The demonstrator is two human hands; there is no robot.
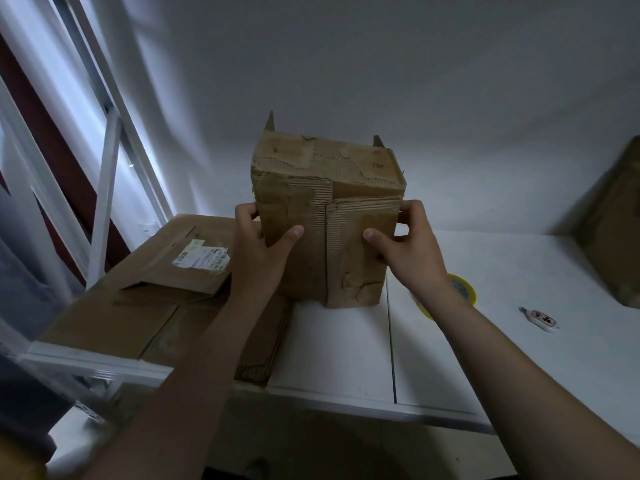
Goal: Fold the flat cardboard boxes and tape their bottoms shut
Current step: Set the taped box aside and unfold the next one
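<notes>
A worn brown cardboard box [325,188] stands folded up on the white table [339,348], its two closed flaps facing me with a seam down the middle. My left hand [258,247] grips the box's left side, thumb pressed on the left flap. My right hand [407,244] grips the right side, thumb on the right flap. A yellow roll of tape [460,289] lies on the table just behind my right wrist, partly hidden by it.
A stack of flat cardboard boxes [152,292], the top one with a white label, lies at the left of the table. Another brown box [620,230] stands at the far right. A small white cutter [540,318] lies right of the tape. A white wall rises behind.
</notes>
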